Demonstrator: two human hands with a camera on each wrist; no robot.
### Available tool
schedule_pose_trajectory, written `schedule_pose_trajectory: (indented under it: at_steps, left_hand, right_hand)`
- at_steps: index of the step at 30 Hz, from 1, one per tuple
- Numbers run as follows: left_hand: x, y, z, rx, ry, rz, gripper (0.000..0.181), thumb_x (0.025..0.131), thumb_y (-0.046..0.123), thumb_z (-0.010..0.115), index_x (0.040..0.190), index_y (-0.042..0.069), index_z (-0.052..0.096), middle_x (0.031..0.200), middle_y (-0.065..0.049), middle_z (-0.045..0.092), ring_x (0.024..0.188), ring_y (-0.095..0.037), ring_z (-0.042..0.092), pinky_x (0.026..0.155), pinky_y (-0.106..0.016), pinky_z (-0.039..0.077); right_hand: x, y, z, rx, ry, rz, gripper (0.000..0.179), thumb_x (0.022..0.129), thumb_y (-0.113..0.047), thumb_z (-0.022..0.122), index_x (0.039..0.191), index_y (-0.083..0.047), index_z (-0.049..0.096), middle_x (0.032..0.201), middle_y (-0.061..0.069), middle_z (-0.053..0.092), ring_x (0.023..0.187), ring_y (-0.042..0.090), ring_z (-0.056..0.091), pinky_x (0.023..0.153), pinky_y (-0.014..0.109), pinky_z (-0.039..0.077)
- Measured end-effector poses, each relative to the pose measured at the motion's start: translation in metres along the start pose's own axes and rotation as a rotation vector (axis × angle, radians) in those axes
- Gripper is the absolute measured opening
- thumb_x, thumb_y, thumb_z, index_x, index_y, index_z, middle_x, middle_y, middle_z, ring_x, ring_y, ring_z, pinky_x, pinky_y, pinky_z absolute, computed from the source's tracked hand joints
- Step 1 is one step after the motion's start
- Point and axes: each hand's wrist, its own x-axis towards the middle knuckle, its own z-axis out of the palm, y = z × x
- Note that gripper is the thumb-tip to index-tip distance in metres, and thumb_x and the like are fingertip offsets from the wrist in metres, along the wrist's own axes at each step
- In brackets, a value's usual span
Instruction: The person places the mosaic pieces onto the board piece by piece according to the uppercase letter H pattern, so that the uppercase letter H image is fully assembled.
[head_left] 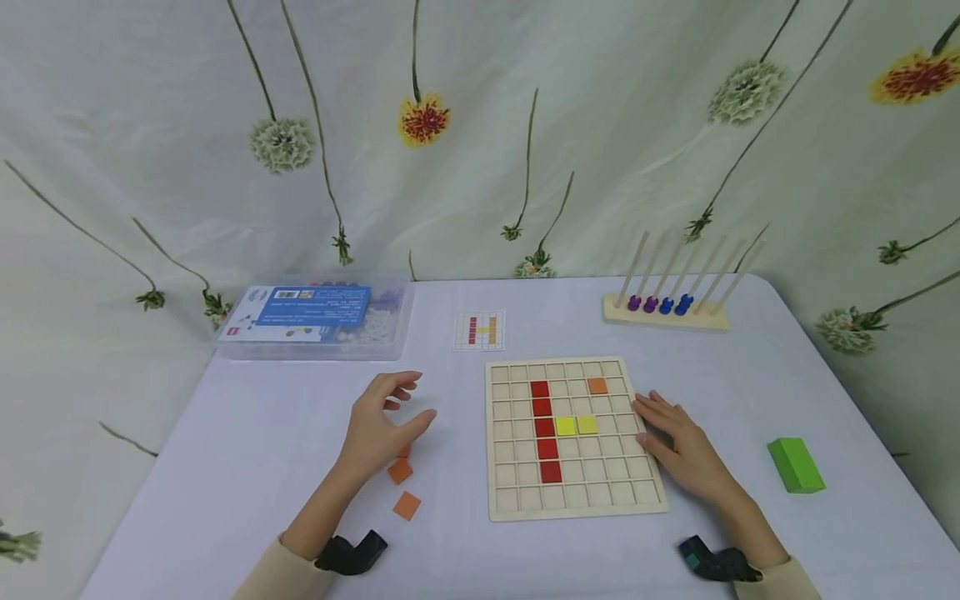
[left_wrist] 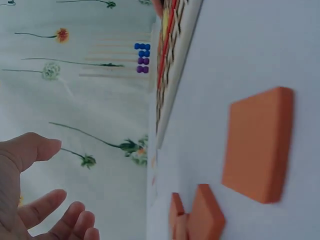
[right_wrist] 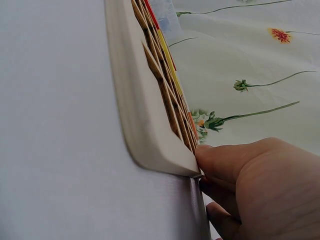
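Note:
My left hand (head_left: 378, 429), fingers spread and thumb apart, hovers left of a wooden grid board (head_left: 573, 498) with nothing in its grasp. Beneath and beside it lie several loose orange square tiles (head_left: 407, 505); the left wrist view shows one orange tile (left_wrist: 255, 145) close up, others partly cut off. On the board, red tiles (head_left: 547, 449) form a column, two yellow tiles (head_left: 566, 427) extend rightward from it, and a single orange tile (head_left: 597, 386) sits near the upper right. My right hand (head_left: 686, 454) rests with extended fingers against the board's right edge.
A small pattern card (head_left: 480, 331) lies behind the board. At the back left is a clear plastic box (head_left: 386, 333) with a blue-and-white label. A pegged wooden stand (head_left: 666, 315) with purple and blue beads is at back right. A green block (head_left: 796, 465) lies far right.

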Motion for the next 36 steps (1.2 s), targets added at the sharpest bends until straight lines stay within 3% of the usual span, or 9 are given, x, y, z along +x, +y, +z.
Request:
schedule_pose_trajectory:
  at_steps: [10,16,36]
  left_hand:
    - [-0.018,-0.038,0.005,0.056,0.011,-0.042,0.053,0.073,0.013,0.084,0.121,0.004,0.064,0.103,-0.009,0.062,0.089,-0.017,0.053,0.078,-0.025,0.049]
    - [-0.023,-0.053,0.010,0.093,-0.017,-0.076,0.049,0.073,0.017,0.084,0.117,0.006,0.065,0.097,-0.002,0.061,0.087,-0.013,0.051,0.078,-0.023,0.047]
    - [-0.024,-0.057,0.017,0.177,0.014,-0.080,0.027,0.072,0.012,0.083,0.095,0.006,0.070,0.095,-0.004,0.056,0.087,-0.014,0.051,0.079,-0.030,0.046]
  right_hand:
    - [0.000,0.000,-0.001,0.015,-0.005,0.018,0.050,0.092,-0.013,0.065,0.138,0.003,0.052,0.146,0.024,0.046,0.141,0.048,0.029,0.112,0.066,0.015]
    - [0.001,-0.001,-0.001,0.007,-0.011,0.031,0.050,0.093,-0.014,0.065,0.138,0.003,0.051,0.147,0.023,0.045,0.142,0.047,0.028,0.113,0.065,0.015]
    - [0.000,0.000,-0.001,0.005,-0.001,0.000,0.050,0.092,-0.012,0.065,0.137,0.004,0.052,0.145,0.025,0.046,0.140,0.049,0.030,0.113,0.065,0.016]
